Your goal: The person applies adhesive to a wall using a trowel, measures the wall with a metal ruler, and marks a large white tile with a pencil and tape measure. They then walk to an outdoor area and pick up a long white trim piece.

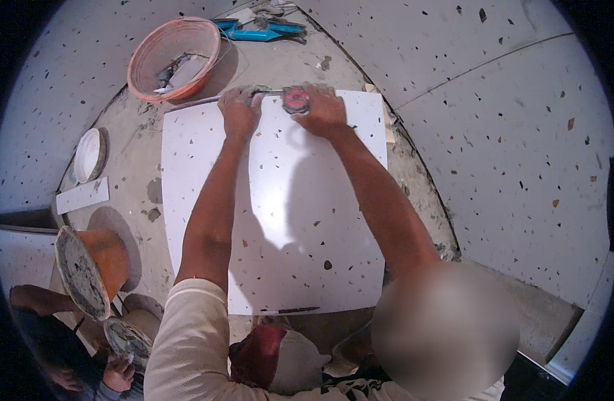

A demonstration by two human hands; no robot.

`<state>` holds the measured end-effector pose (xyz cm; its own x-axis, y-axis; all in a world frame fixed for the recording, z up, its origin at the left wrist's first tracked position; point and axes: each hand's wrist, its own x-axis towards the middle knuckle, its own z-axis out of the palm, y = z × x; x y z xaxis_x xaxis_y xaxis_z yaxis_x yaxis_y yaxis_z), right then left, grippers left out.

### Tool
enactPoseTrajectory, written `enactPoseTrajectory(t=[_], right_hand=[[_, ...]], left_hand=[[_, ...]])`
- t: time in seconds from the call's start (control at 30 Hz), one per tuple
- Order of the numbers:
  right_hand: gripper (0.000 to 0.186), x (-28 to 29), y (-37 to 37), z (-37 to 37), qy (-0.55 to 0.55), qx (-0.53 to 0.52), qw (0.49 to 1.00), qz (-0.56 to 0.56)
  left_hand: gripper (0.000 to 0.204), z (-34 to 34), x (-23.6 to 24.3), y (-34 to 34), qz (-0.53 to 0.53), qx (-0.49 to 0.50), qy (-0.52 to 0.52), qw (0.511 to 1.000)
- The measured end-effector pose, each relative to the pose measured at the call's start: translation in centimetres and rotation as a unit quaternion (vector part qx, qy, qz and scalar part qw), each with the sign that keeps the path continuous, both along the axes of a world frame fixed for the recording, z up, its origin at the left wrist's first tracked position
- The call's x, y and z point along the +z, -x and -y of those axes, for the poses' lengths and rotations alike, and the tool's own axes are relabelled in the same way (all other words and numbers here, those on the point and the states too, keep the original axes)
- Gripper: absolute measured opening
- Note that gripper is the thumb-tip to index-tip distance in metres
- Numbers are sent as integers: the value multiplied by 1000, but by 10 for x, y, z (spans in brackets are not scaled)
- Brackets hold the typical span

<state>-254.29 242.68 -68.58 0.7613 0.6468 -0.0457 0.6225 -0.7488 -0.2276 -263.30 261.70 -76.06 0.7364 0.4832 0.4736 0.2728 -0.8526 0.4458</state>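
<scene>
Your slab [273,200], white with dark and brown flecks, lies flat on the floor [136,150] in front of you, and both your arms reach across it to its far edge. Your right hand [324,110] is at that edge, toward the far right corner, grasping a red-and-black tape measure [295,99], which sits at the far edge between your two hands. Your left hand [240,112] is on the same edge, left of the tape measure, its fingers bent over the rim; you cannot tell from here whether it pinches anything. A thin dark stick [290,310] lies along the slab's near edge.

Just beyond the slab's far left corner stands an orange bucket [146,60] with pale scraps in it, and a blue tool [263,32] lies beside it. Near the floor's left edge are a white bowl [88,155], tipped on its side, and a pale strip [83,195]. Nearer you on the left, a mortar tub [110,257] stands by a co-worker's hand [118,374].
</scene>
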Motion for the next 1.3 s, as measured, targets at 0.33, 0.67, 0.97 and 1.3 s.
enactPoseTrajectory(t=[0.33, 0.67, 0.97, 1.3], right_hand=[[72, 32, -67, 157, 61, -218, 974, 4], [63, 14, -56, 155, 69, -292, 954, 5], [62, 23, 83, 141, -129, -87, 980, -121], [54, -24, 342, 200, -31, 325, 917, -232]], left_hand=[[24, 2, 0, -1, 7, -3, 22, 1000], [26, 1, 1, -2, -17, -12, 6, 1000], [23, 2, 3, 2, 20, -10, 7, 1000], [23, 4, 1, 0, 1, 4, -1, 1000]])
